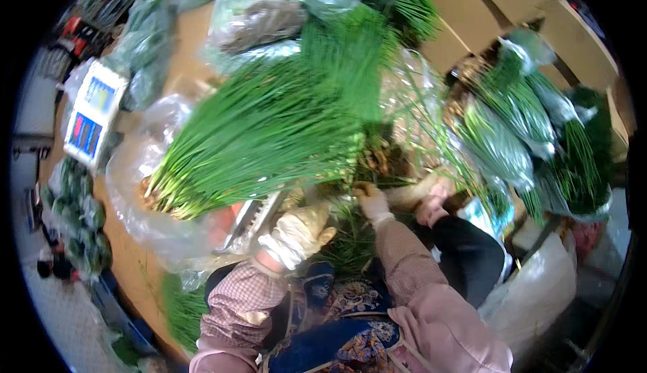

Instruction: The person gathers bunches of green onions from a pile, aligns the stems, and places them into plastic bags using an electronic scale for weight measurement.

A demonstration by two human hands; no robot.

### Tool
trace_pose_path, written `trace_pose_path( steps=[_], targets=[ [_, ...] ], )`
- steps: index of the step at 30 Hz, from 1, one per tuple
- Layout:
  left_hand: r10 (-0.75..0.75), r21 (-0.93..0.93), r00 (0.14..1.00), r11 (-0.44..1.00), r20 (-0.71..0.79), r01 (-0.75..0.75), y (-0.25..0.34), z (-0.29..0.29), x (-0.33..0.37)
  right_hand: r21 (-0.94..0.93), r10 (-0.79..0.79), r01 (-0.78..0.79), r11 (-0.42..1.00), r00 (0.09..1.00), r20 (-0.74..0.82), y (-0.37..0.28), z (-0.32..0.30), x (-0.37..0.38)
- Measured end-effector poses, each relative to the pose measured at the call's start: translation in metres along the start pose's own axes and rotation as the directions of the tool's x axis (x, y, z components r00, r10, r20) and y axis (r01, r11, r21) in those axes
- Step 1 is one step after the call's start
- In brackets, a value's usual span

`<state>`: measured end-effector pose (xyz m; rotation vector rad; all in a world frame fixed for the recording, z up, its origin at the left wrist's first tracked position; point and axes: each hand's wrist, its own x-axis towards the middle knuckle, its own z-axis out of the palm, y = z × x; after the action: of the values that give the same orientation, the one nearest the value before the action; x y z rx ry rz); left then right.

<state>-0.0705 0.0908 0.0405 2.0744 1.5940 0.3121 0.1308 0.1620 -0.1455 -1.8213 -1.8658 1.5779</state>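
Gloved hands at a heap of long green chives (269,123)

Left grip (301,230) curled, contents unclear, just below the root ends; right grip (373,201) pinches stalks at the heap's lower edge.

Both hands wear matt, pale cloth gloves: the left hand (300,228) and the right hand (373,201). The sleeves are soft checked cloth. The chives (269,123) look smooth and faintly glossy, lying on thin, crinkled, shiny clear plastic bags (145,171). The bench (128,265) is matt brown wood. The cardboard boxes (472,9) look dull and papery.
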Motion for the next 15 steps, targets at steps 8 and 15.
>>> trace_pose_path(
  steps=[8, 15],
  targets=[
    [-0.067, -0.15, 0.843, 0.989, -0.534, -0.016, -0.012, -0.065, -0.011, 0.761, -0.136, 0.581, 0.289, 0.812, -0.568, -0.102, -0.071, -0.032],
    [-0.021, -0.024, 0.271, 1.0, -0.962, -0.006, -0.045, -0.112, -0.091, 0.467, -0.832, 0.709, 0.528, 0.542, 0.119, -0.27, 0.075, -0.091]
  ],
)
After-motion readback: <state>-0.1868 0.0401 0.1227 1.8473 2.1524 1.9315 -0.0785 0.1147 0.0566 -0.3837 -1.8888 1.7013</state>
